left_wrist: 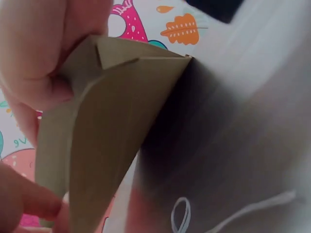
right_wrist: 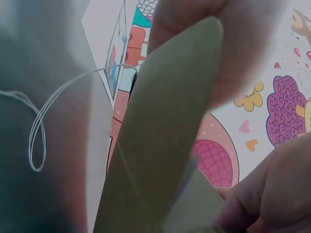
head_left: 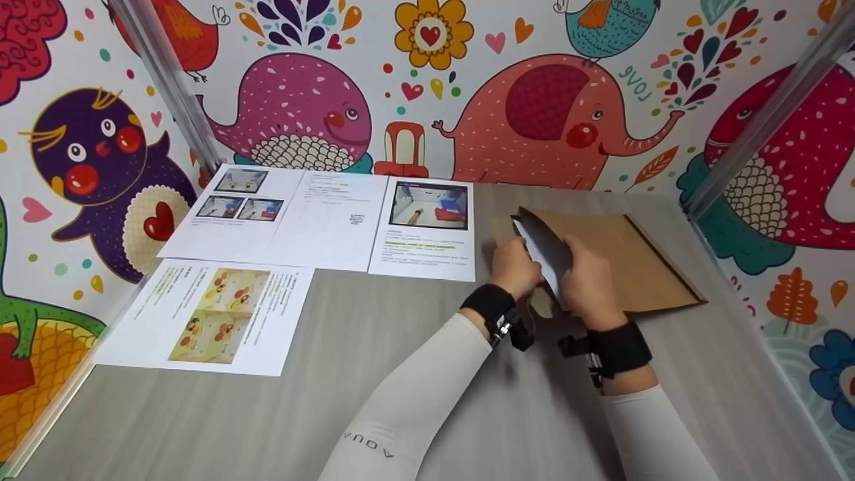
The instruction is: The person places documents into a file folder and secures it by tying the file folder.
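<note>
Pale sleeves, one lettered "AQUA", meet black wristbands with silvery fittings.

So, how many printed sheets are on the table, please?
4: three in a back row, the left sheet, middle sheet and right sheet, and a front sheet before the left one. The brown envelope may hide others.

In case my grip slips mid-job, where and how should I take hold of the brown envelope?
I'd pinch the brown envelope by its two mouth edges, coming from the left end: its walls gape apart there, offering two thin, separate edges.
</note>
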Motion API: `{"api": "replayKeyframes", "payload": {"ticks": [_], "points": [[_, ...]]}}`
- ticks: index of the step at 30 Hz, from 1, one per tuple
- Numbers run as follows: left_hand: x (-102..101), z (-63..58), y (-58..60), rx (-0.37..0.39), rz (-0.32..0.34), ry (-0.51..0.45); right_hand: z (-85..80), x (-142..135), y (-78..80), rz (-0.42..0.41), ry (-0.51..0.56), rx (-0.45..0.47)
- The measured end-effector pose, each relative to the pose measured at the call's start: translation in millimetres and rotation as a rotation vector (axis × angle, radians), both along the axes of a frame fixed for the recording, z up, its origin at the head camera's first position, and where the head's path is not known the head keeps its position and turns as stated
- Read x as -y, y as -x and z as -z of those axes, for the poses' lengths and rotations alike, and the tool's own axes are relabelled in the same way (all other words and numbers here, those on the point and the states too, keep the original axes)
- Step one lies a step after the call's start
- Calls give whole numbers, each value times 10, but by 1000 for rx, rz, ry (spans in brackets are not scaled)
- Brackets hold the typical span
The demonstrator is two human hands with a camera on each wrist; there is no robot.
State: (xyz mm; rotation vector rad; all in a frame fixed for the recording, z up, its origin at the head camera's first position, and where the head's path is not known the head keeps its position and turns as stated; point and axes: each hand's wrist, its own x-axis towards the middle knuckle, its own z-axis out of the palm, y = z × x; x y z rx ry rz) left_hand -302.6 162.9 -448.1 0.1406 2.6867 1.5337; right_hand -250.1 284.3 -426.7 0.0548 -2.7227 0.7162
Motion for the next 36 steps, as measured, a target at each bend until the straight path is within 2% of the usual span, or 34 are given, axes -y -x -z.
{"api": "replayKeyframes", "payload": {"ticks": [5,8,12,18,22,26,31,36], "points": [[10,39,40,78,43,-72,24,55,22,-17,-7,15],[63,73,43,58,57,-74,55,46,46,-11,-19,18],[187,111,26,7,84,-33,127,-17,94,-12,-32,43],[541,106,-15,-96,136,72,202,-147,140,-29,-83,175],[876,34,-35,-148,127,148,238,-176,145,-42,-125,340],[1224,-24,-43,-184,116,284,267,-178,134,-64,-159,487],[1572,-11,-61,-207,86,478,303,-183,118,-102,-203,466],[1699,98,-57,-200,-7,574,324,-129,108,-95,-188,405]]}}
